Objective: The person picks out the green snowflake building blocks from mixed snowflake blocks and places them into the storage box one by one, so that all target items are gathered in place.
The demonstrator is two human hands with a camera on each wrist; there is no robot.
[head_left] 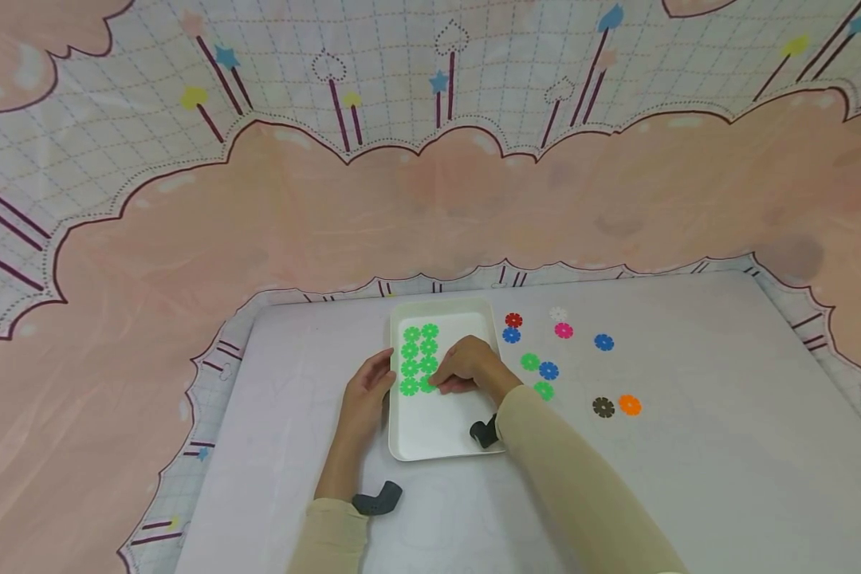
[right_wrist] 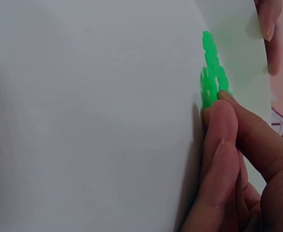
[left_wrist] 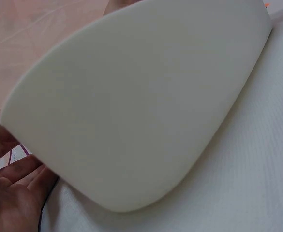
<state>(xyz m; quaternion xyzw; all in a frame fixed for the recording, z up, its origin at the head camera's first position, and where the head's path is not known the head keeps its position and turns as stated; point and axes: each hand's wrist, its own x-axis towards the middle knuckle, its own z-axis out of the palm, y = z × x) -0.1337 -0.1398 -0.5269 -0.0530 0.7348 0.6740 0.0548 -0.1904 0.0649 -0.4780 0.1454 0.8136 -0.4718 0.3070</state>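
A white tray (head_left: 441,434) lies on the table, with two columns of green snowflake discs (head_left: 410,350) in its upper left part. My right hand (head_left: 469,367) reaches over the tray and pinches the green snowflake disc (head_left: 426,384) at the bottom of the right column. In the right wrist view, thumb and fingertips close on the edge of the green discs (right_wrist: 210,89), partly hiding them. My left hand (head_left: 366,391) holds the tray's left rim. The left wrist view shows the tray's outer wall (left_wrist: 131,106) beside the left fingers (left_wrist: 27,176).
Right of the tray lie loose snowflake discs: red (head_left: 513,320), blue (head_left: 604,342), green (head_left: 530,362), pink (head_left: 563,331), white (head_left: 558,314), dark brown (head_left: 603,407) and orange (head_left: 630,405). Black wrist devices (head_left: 378,499) sit at both cuffs. A patterned curtain (head_left: 430,207) stands behind the table.
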